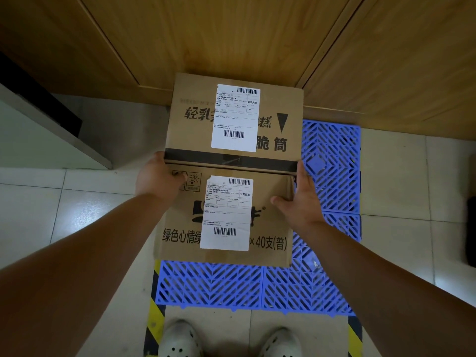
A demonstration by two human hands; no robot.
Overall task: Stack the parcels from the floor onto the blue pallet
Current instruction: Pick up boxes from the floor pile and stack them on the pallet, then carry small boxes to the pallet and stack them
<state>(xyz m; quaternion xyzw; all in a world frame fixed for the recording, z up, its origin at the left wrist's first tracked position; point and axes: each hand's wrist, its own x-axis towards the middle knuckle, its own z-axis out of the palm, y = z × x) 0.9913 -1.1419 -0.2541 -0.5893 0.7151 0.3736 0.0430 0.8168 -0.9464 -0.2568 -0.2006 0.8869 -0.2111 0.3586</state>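
A brown cardboard parcel (pixel 180 228) with a white shipping label lies over the blue pallet (pixel 211 284). My left hand (pixel 157 179) grips its far left corner, thumb on top. My right hand (pixel 298 199) grips its far right edge, thumb across the top and fingers down the side. A second, larger cardboard parcel (pixel 195 130) with its own label and a dark tape strip sits just beyond, touching the first and reaching the wooden wall. Whether the near parcel rests fully on the pallet I cannot tell.
Wooden panelled wall (pixel 231 34) runs behind the pallet. Bare blue grid (pixel 332 161) shows right of the parcels. Yellow-black hazard tape (pixel 154 320) frames the pallet on the tiled floor. My two shoes (pixel 180 341) stand at its front edge. A grey cabinet (pixel 38 135) stands left.
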